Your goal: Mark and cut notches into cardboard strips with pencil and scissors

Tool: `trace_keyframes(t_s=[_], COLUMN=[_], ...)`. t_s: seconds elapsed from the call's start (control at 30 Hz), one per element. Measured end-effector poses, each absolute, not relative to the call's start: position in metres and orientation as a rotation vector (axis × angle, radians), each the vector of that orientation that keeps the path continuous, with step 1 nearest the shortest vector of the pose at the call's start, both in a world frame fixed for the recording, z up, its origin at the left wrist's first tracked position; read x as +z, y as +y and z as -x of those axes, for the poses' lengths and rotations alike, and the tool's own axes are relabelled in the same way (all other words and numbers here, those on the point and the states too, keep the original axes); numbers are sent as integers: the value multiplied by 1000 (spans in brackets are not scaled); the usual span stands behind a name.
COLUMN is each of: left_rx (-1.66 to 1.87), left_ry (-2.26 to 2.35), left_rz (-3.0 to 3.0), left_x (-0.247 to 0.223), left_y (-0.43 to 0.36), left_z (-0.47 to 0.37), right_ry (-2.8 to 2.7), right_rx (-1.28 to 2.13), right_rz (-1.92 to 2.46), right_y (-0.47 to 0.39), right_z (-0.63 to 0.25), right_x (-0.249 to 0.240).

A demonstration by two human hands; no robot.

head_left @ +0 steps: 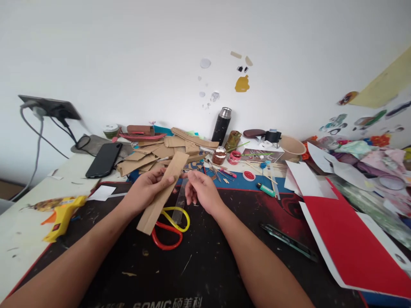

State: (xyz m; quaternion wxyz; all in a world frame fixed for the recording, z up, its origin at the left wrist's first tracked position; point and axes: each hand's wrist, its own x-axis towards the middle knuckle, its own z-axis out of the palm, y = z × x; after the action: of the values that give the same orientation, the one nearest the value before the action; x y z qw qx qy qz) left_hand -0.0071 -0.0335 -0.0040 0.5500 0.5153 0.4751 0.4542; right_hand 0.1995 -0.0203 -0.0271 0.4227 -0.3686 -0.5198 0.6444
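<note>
My left hand (146,190) is closed around a flat strip of brown cardboard (163,192), thumb lying on its face. The strip is tilted, its upper end pointing away to the right. Just right of it is my right hand (201,190), fingers curled in and thumb close to the fingertips; anything between them is too small to make out. Below the strip lie scissors with red and yellow handles (168,247), their blades hidden. A clear plastic strip (178,209) is on the black mat (205,265) beneath my hands.
At left lie a yellow glue gun (66,216) and a black phone (104,160). Cardboard scraps (154,154) are piled behind my hands, near a black thermos (222,126) and paint jars (219,155). A utility knife (289,241) and red paper (356,239) are at right.
</note>
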Motion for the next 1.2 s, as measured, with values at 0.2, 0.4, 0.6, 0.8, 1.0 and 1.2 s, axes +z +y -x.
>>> trace_keyframes(t_s=[0.2,0.4,0.6,0.8,1.0,1.2], left_rx=[825,821,940,1279,1393,1340], left_ry=[1019,1043,880,912,962,1105], left_rz=[-1335,-1013,-1264,-1042,-1023,-1206], left_x=[2,-1,-5,-10,-17,-21], left_y=[-38,-42,-48,-37,-31,-28], left_z=[3,11,-4,-5,-1,3], right_ry=[-1226,-886,-652,-866,-1151,-1401], right_rx=[1565,1548,1554,1684,1758,1813], right_rz=[938,934,908,820,830,888], right_y=[-19,-13,-7,-22,-35,-37], right_z=[-198,-203,-209,-195,-185,-185], right_x=[-32,-24,-16,-24,-32,-36])
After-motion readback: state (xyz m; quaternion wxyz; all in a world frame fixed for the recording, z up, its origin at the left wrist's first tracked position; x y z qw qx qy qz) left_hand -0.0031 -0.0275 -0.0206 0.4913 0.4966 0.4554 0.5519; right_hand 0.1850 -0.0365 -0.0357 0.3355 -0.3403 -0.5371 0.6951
